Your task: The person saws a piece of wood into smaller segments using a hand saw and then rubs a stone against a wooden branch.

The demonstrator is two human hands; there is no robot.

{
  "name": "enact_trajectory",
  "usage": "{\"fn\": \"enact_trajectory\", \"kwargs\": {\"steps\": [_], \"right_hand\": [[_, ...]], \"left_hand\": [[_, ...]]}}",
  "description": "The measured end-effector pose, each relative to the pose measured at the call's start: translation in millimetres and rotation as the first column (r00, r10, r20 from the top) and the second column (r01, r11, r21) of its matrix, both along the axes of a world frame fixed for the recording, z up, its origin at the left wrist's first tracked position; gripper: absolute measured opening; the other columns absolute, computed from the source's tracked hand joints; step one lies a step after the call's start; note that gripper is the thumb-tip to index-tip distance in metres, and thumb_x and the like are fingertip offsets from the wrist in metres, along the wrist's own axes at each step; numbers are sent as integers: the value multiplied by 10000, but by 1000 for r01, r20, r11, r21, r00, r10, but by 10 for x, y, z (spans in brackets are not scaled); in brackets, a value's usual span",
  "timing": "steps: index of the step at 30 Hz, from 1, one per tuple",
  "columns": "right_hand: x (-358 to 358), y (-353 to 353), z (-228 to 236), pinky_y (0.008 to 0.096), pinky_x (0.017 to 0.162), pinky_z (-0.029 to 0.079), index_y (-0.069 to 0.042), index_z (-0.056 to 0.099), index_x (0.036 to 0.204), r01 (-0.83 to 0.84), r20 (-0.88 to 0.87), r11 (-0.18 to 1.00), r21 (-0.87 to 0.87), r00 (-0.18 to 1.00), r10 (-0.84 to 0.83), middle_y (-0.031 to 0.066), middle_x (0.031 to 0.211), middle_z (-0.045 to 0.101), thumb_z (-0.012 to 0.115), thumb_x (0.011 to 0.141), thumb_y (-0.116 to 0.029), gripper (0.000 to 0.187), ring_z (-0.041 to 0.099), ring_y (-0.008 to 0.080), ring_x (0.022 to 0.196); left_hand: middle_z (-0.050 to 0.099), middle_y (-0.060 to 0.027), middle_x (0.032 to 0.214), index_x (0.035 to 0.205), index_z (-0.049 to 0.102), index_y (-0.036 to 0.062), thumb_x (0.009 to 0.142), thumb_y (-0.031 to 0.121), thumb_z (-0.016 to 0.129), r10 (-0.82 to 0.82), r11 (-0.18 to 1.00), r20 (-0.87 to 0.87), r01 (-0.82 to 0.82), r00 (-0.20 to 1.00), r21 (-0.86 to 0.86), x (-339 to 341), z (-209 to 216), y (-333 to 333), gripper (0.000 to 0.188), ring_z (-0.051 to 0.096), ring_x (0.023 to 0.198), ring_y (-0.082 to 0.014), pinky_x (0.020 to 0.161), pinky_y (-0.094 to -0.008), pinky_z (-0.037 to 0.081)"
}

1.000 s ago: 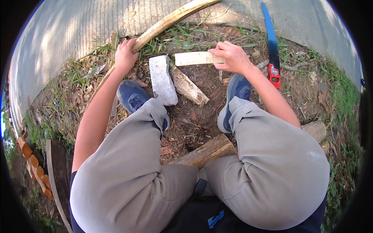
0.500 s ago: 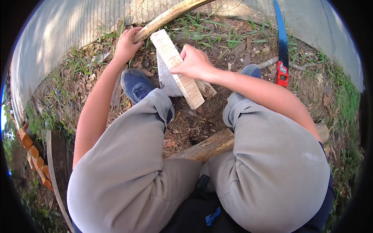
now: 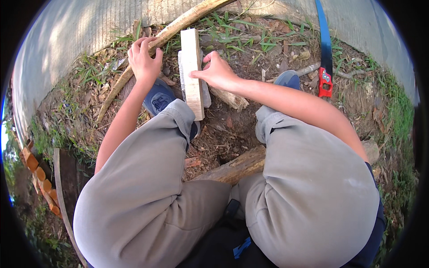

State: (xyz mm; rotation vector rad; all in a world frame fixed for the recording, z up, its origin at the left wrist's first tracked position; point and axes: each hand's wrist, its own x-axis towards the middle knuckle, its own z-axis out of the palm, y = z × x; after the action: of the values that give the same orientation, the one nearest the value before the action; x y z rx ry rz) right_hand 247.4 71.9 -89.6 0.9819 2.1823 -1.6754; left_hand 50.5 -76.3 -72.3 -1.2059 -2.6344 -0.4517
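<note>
A squared pale wooden block (image 3: 194, 96) stands out lengthwise between my feet, over a grey stone (image 3: 206, 94). My right hand (image 3: 219, 73) is at its right side, thumb pressed on the block's face and fingers curled by its edge. Farther left, my left hand (image 3: 145, 62) lies over a long bare stick (image 3: 183, 22), thumb apart from the loosely bent fingers. This stick runs from the far wall, beneath that hand, down to the ground at the left. Part of it is hidden by the hand.
A red-handled saw (image 3: 325, 82) with a blue and black blade leans at the far right against a pale corrugated wall (image 3: 89, 35). A short log piece (image 3: 230, 98) lies right of the stone. A thicker log (image 3: 239, 167) lies nearer, between my legs.
The stick has slid toward the lower left, its end now well past my left hand, whose fingers have loosened. The block has turned from slanted to nearly straight, with my right hand still at it.
</note>
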Motion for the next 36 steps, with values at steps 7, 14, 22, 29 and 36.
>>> {"fn": "enact_trajectory", "kwargs": {"steps": [7,14,22,29,36], "right_hand": [[-35,-41,15,378,771,553,30,517,1207,-31,-102,999,-17,994,29,137,972,675,895,747,-393,731,682,246,887],[58,-1,5,374,778,556,-20,558,1203,-10,-125,996,-85,992,-1,122,950,700,916,747,-332,659,699,230,860],[134,-74,76,393,829,559,0,562,1291,-41,-162,986,-163,987,14,135,1023,708,892,753,-243,676,710,277,946],[154,-143,131,402,849,561,1,548,1320,-19,-136,984,-179,991,-6,149,1054,717,872,780,-227,670,714,289,976],[-30,-7,186,430,874,557,18,554,1286,-139,-152,990,-35,980,132,170,1048,723,790,859,-238,551,718,324,985]], "left_hand": [[673,-82,960,1137,698,65,911,213,744,15,991,751,-108,660,75,430,76,-228,274,624,830,-186,795,-350,517],[666,-25,781,1407,589,14,972,308,728,31,999,910,-2,413,-33,737,107,-303,543,585,638,-78,586,-268,493],[669,-13,766,1499,530,47,975,350,728,92,996,941,-10,325,-94,791,132,-400,636,585,630,-66,589,-260,486],[681,-19,790,1471,569,56,978,339,716,110,994,929,-29,354,-107,838,119,-396,587,589,691,-70,657,-268,492],[703,-46,909,1430,608,47,962,276,714,3,998,864,-55,504,29,733,-51,-553,532,599,747,-89,700,-277,503]]}}
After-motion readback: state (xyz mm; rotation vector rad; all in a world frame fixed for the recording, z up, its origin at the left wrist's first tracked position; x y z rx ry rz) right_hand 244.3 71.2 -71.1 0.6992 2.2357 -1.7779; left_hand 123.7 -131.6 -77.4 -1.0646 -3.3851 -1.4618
